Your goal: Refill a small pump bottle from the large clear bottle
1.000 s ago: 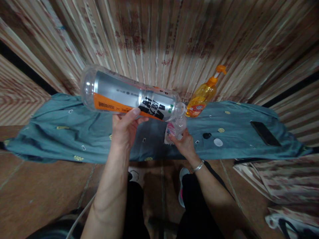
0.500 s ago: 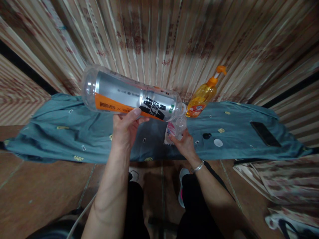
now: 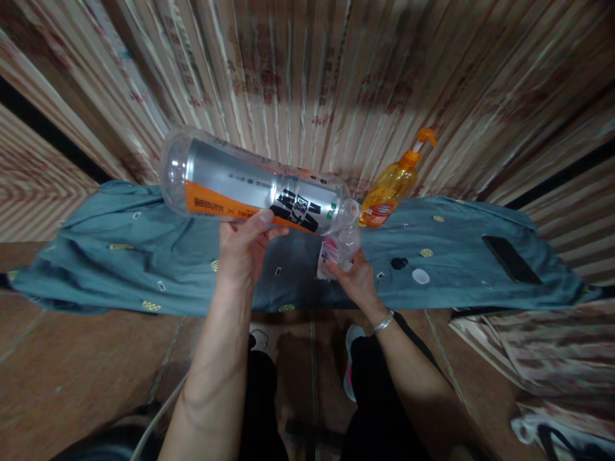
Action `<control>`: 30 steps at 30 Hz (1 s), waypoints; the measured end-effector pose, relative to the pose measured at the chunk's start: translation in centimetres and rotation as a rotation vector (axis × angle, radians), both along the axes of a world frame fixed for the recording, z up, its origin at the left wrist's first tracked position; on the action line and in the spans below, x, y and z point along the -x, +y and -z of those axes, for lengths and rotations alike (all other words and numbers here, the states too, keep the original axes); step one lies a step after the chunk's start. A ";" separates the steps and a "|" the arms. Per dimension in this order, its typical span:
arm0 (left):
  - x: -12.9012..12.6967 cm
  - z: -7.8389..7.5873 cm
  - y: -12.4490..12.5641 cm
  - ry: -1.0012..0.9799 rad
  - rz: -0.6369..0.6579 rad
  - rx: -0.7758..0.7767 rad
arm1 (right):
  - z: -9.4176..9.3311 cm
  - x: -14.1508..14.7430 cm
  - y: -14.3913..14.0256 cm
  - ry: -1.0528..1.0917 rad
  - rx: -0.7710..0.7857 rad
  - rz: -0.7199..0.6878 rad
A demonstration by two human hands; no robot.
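On cloth (image 3: 144, 256), three bottles (two held), two caps

Orange pump bottle (image 3: 390, 187) crowds the hands' right side.

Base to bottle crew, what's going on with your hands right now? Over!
Left hand grips big bottle, tipped, mouth over small bottle. Right hand holds small bottle on blue cloth. Nothing between the mouths.

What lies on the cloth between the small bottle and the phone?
In the head view, a black cap and a white cap lie between the small bottle and the phone.
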State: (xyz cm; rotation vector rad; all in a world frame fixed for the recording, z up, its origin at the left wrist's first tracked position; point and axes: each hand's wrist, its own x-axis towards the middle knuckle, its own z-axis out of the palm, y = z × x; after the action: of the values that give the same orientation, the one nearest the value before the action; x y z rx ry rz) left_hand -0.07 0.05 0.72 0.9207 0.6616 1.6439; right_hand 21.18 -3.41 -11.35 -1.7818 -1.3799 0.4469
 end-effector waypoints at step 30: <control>-0.2 -0.3 -0.1 0.001 -0.009 0.004 | -0.2 0.1 0.0 -0.018 0.037 0.013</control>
State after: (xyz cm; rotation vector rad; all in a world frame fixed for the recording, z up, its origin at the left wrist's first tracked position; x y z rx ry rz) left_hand 0.15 -0.04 0.99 0.9169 0.6710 1.6497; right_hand 21.06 -3.42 -11.19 -1.8285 -1.3799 0.4529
